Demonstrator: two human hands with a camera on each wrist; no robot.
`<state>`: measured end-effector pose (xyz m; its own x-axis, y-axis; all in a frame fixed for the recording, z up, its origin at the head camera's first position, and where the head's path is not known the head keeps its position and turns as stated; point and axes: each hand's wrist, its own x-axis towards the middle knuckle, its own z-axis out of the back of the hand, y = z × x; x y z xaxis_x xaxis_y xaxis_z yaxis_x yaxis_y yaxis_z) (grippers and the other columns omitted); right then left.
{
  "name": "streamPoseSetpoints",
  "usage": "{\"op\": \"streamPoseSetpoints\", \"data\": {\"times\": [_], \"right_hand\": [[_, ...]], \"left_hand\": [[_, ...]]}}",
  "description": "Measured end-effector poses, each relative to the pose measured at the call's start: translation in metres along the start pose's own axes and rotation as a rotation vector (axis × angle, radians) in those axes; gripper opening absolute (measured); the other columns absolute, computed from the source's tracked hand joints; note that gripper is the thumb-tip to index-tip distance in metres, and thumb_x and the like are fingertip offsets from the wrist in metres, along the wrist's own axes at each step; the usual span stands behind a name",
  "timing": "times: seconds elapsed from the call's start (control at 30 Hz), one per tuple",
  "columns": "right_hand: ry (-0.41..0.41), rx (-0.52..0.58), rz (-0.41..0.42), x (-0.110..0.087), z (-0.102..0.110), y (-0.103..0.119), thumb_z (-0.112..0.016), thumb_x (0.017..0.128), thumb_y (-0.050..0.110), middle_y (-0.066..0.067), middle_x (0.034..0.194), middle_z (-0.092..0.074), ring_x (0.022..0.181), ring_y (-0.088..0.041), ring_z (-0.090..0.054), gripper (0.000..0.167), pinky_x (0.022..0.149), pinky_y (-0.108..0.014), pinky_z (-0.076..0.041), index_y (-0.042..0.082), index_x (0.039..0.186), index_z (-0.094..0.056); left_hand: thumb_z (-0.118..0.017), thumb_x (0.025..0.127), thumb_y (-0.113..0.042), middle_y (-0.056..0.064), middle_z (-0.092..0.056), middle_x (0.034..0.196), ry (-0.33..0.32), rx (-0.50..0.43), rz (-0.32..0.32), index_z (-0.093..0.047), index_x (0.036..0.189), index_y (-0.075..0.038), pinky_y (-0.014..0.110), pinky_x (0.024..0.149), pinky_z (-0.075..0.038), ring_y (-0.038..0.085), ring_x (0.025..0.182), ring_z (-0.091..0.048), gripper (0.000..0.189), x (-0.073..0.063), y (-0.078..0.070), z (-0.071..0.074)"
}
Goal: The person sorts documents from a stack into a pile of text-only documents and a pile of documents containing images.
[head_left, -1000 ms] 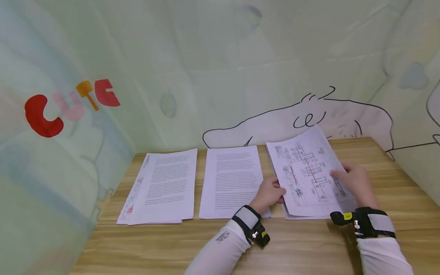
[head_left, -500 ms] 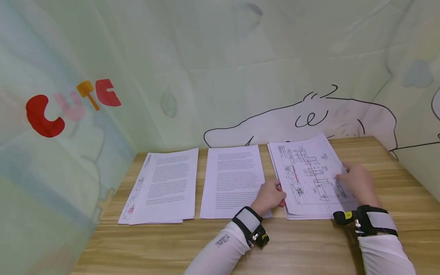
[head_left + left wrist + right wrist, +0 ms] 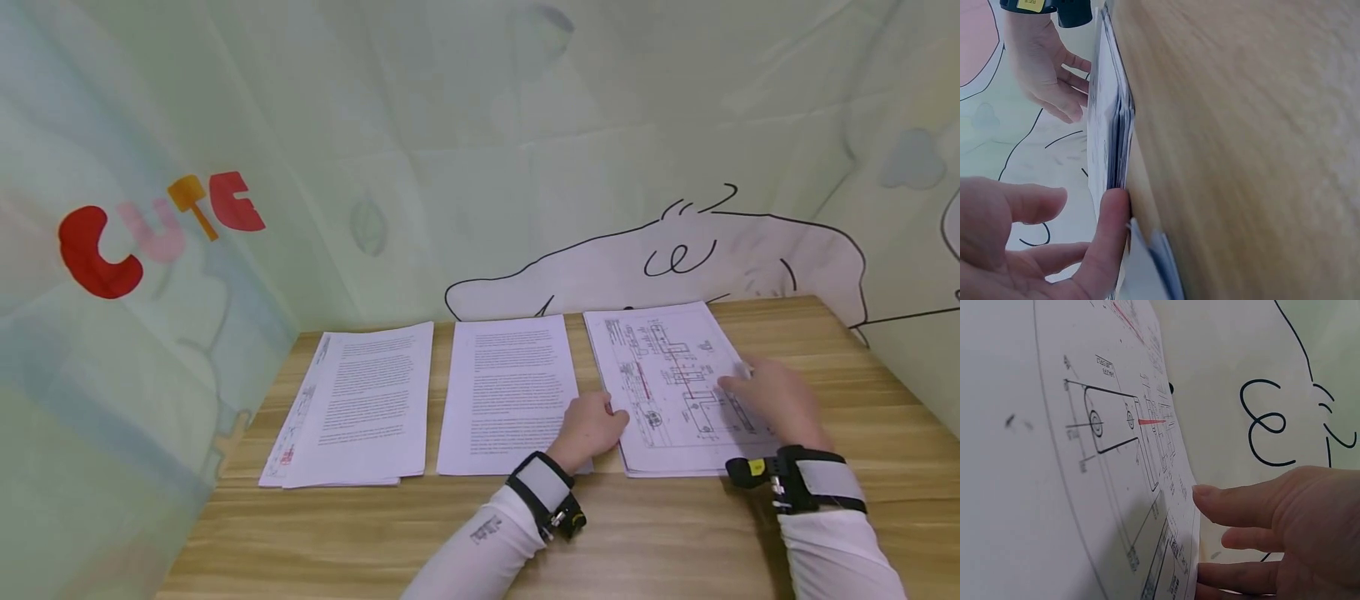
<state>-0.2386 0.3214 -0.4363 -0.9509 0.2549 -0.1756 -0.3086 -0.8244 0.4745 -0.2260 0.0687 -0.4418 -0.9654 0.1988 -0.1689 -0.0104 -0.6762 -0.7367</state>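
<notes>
While the left hand [image 3: 591, 429] sets a straight finger [image 3: 1109, 228] against one long edge of the drawing stack [image 3: 667, 392], the right hand [image 3: 776, 400] faces it at the opposite edge, so the stack lies right between the two sets of fingers, flat on the wooden table [image 3: 337, 542]. And what a top sheet! White paper, fine black outlines with rectangles and little circles, a thin red line running down the middle and a second red streak over towards the left fingers; the lettering is too small to read. Side-on, the stack shows many thin layers, close but not perfectly flush. The left thumb stands wide of that finger, gripping nothing; the right fingers are extended at the paper's edge, thumb apart from them, and a soft shadow falls on the drawing beside them. Just left of the left fingers sits the middle text pile [image 3: 510, 375], with the far text pile [image 3: 367, 400] well beyond.
</notes>
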Motion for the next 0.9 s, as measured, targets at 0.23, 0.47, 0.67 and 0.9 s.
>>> {"op": "streamPoseSetpoints", "data": {"times": [0.23, 0.47, 0.67, 0.9], "right_hand": [[0.03, -0.003, 0.014, -0.004, 0.003, 0.005, -0.057, 0.098, 0.03, -0.045, 0.144, -0.03, 0.121, -0.059, -0.037, 0.075, 0.1, -0.072, -0.035, -0.011, 0.15, -0.022], [0.035, 0.003, 0.054, -0.007, 0.004, 0.008, -0.054, 0.099, 0.035, -0.044, 0.143, -0.032, 0.117, -0.057, -0.041, 0.077, 0.096, -0.071, -0.038, -0.009, 0.152, -0.02], [0.02, 0.033, 0.057, -0.007, 0.005, 0.023, -0.051, 0.1, 0.039, -0.044, 0.148, -0.027, 0.129, -0.064, -0.032, 0.078, 0.102, -0.074, -0.033, -0.008, 0.153, -0.017], [-0.062, 0.083, 0.17, -0.016, 0.0, 0.049, -0.048, 0.102, 0.038, -0.043, 0.147, -0.032, 0.127, -0.063, -0.037, 0.071, 0.098, -0.073, -0.038, -0.004, 0.154, -0.024]], "left_hand": [[-0.062, 0.092, -0.024, -0.002, -0.054, 0.059, 0.017, -0.054, 0.011, -0.055, 0.071, -0.01, 0.021, 0.048, -0.031, 0.009, 0.053, -0.046, 0.026, -0.005, -0.001, 0.005], [-0.062, 0.094, -0.031, 0.004, -0.072, 0.1, 0.076, -0.06, 0.017, -0.068, 0.121, -0.008, 0.022, 0.064, -0.046, 0.01, 0.078, -0.061, 0.036, -0.013, -0.001, 0.015], [-0.06, 0.095, -0.03, 0.004, -0.072, 0.115, 0.059, -0.094, -0.019, -0.064, 0.132, -0.014, 0.024, 0.076, -0.053, 0.008, 0.09, -0.065, 0.04, -0.021, 0.007, 0.03], [-0.057, 0.098, -0.025, 0.006, -0.072, 0.106, -0.026, -0.182, -0.073, -0.067, 0.127, -0.01, 0.019, 0.062, -0.049, 0.009, 0.076, -0.068, 0.034, -0.025, 0.029, 0.065]]}}
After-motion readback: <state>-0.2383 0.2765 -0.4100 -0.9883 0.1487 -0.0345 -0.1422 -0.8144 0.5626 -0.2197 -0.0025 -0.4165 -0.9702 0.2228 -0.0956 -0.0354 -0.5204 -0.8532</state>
